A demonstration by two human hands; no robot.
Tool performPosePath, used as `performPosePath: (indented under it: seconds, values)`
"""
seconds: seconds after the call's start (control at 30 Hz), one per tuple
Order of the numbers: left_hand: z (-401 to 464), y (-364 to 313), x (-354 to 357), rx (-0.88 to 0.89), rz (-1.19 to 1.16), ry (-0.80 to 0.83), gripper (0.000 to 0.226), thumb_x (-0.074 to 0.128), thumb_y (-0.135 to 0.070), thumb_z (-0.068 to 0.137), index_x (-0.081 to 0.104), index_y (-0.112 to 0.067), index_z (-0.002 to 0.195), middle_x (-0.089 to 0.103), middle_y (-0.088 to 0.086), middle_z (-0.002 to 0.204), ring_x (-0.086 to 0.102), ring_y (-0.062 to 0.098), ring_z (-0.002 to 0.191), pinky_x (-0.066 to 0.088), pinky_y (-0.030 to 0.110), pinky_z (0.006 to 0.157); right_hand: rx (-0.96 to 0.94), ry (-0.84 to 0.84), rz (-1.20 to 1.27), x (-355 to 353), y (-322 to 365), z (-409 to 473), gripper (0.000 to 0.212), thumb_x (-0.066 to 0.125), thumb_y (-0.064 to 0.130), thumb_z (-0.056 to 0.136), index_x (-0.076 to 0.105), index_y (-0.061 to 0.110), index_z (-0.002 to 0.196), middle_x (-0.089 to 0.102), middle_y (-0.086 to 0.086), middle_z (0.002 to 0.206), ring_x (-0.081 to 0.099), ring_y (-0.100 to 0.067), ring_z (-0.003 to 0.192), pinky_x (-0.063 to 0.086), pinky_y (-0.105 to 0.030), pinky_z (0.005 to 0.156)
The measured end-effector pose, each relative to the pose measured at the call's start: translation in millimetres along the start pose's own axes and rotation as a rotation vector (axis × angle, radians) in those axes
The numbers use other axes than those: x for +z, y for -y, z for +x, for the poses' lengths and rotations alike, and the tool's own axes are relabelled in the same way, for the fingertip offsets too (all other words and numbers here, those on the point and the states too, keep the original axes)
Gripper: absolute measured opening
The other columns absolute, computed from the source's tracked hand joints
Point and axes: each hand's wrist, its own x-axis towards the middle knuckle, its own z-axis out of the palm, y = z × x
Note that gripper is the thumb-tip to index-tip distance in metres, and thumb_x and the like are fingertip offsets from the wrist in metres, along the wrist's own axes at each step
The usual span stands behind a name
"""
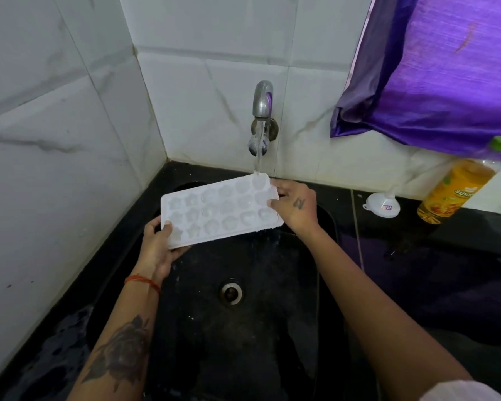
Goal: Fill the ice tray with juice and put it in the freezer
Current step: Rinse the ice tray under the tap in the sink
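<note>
Nearest to me, my two bare forearms reach forward over the black sink (272, 328), the left one tattooed and wearing a red thread band (143, 282) at the wrist. The round metal drain (231, 293) sits in the wet basin floor between them. My left hand (156, 246) grips the near left corner of the white ice tray (220, 211), thumb pressed on its top face and fingers (180, 253) curled beneath. My right hand (295, 205) pinches the tray's far right end, fingertips on the rim and top. I hold the tray above the basin, cavities up, tilted so its right end is higher and closer to the wall. The shaped cavities look clear; I cannot tell how much liquid lies in them. Beyond, a stream of water (258, 151) falls from the chrome tap (262, 101) onto the tray's far right corner. To the right on the black bench (417, 256) rest a small white funnel (383, 205) and, near it, a green-capped bottle of yellow oil (451, 189) against the marbled white tiles (200, 96). A purple cloth (446, 76) hangs above.
</note>
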Motion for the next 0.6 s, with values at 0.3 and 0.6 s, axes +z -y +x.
performPosePath:
  seconds: [0.3,0.6]
  values:
    - [-13,36,49,-0.106,-0.053,0.133,0.03,0.04,-0.02,0.101,0.044,-0.012,0.13,0.058,0.008,0.12,0.062,0.021,0.093,0.055,0.039,0.06,0.115,-0.173,-0.118,-41,-37,6,0.033,0.067,0.005,0.076,0.071,0.02,0.105,0.07,-0.004,0.111,0.064,-0.014,0.102,0.041,-0.015,0.085]
    - [-13,16,58,0.114,0.117,0.082,0.022,0.042,-0.024,0.1,0.052,-0.021,0.119,0.063,0.0,0.104,0.063,0.016,0.09,0.054,0.028,0.052,0.246,0.042,-0.289,-24,-58,16,0.021,0.064,0.032,0.083,0.065,0.018,0.099,0.064,-0.005,0.109,0.053,-0.015,0.086,0.038,-0.021,0.074]
